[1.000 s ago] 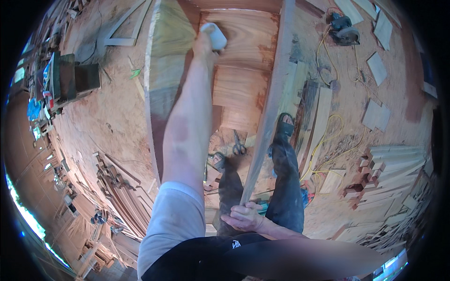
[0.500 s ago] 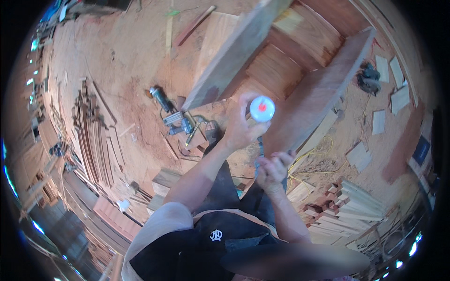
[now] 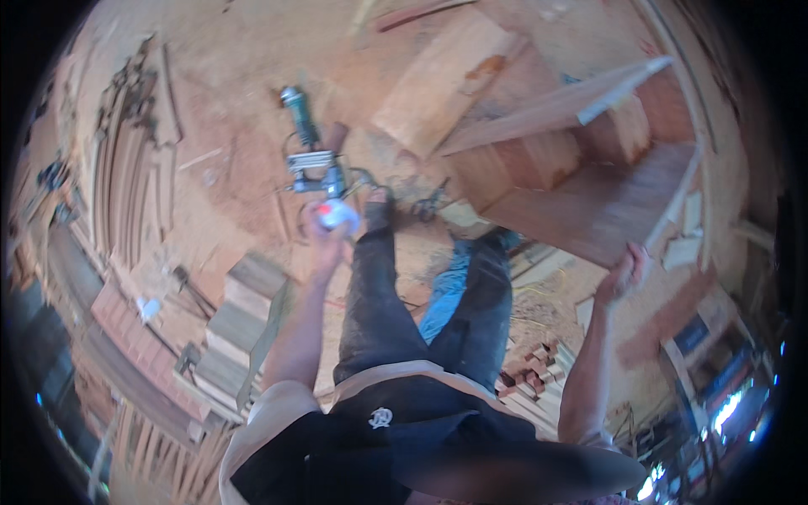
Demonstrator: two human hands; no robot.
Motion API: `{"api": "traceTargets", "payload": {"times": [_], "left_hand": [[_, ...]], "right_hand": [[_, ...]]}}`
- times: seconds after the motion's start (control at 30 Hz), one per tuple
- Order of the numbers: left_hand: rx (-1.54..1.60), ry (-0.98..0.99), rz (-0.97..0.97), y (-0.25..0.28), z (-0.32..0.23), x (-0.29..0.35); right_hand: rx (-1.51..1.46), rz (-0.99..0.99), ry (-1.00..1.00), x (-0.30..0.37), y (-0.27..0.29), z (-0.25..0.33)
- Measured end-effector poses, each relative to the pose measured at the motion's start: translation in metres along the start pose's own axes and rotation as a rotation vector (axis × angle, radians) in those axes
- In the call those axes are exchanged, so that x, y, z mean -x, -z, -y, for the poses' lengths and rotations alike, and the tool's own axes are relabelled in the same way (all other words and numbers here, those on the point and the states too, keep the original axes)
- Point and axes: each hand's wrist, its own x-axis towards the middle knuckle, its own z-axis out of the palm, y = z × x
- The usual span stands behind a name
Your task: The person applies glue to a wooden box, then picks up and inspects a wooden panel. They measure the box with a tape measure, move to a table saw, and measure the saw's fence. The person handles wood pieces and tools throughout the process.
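Observation:
My left hand (image 3: 323,244) is closed around a white bottle with a red tip (image 3: 340,217), blurred by motion, over the ground by my left leg. At the right, my right hand (image 3: 621,276) has its fingers curled at the near edge of an open wooden box (image 3: 589,202). Dividing boards show inside that box, which stands at a slant on the ground. Beyond the bottle lie a green-bodied power tool (image 3: 300,116) and a second tool with a ribbed silver part (image 3: 310,162).
A loose wide board (image 3: 446,80) lies left of the box. Long wood strips (image 3: 130,181) are piled at the far left. Thick blocks (image 3: 244,316) stand near my left arm, and stacked sticks (image 3: 534,379) lie between my right leg and right arm.
My left hand has carried the bottle leftward, away from the box. The right hand has moved right to the box edge. The box now appears farther right and turned in view.

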Motion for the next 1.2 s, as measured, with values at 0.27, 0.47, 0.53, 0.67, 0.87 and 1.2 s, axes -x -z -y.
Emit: {"api": "traceTargets", "payload": {"times": [0.27, 0.47, 0.53, 0.67, 0.87, 1.2], "left_hand": [[-0.238, -0.056, 0.007, 0.021, -0.039, 0.013], [-0.265, -0.069, 0.098, -0.037, -0.056, 0.048], [-0.381, -0.066, 0.107, -0.052, -0.06, 0.064], [-0.348, -0.037, 0.172, -0.077, -0.054, 0.088], [-0.387, -0.012, 0.153, -0.121, -0.048, 0.104], [-0.328, -0.263, 0.062, -0.072, -0.16, 0.086]], "right_hand": [[-0.083, -0.028, -0.077, -0.066, 0.004, -0.05], [-0.198, -0.156, -0.383, -0.111, 0.004, -0.115], [-0.353, -0.201, -0.421, -0.118, 0.01, -0.146], [-0.561, -0.309, -0.598, -0.111, 0.024, -0.202], [-0.412, -0.281, -0.587, -0.04, 0.016, -0.188], [0.268, -0.205, -0.26, -0.026, 0.052, -0.135]]}}
